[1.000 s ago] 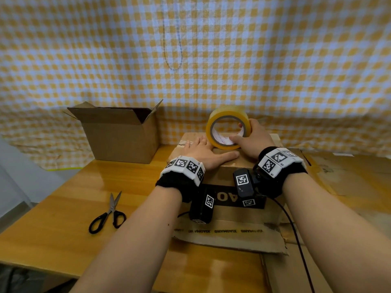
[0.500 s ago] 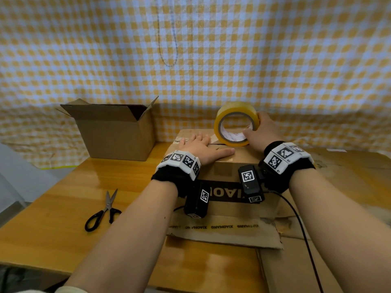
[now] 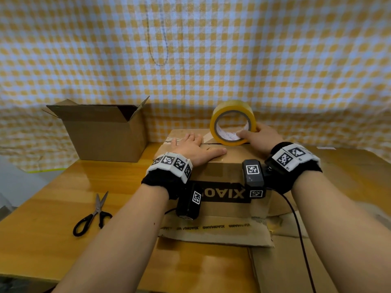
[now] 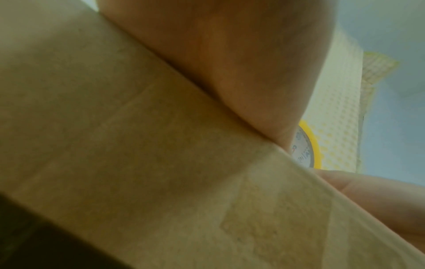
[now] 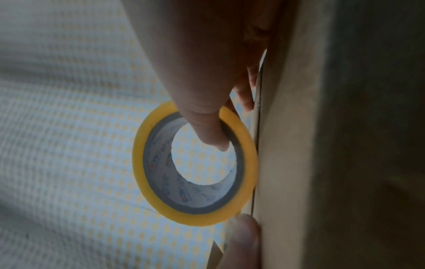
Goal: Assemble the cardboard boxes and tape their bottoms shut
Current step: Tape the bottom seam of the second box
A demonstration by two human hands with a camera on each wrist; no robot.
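Hands [image 3: 195,149] work above wooden table [image 3: 63,197], checked cloth [image 3: 211,60] behind.

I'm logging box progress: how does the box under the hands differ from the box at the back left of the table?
The near box lies flaps-closed on top, while the far box stands with its top flaps open. The near box shows upside-down black lettering; the far box's visible sides are plain. The left hand presses on the near box; nothing touches the far one. Both are brown cardboard.

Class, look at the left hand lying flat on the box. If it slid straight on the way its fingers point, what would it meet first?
Probably nothing on the box: the left hand points past the tape roll, toward the checked cloth, though depth is unclear.
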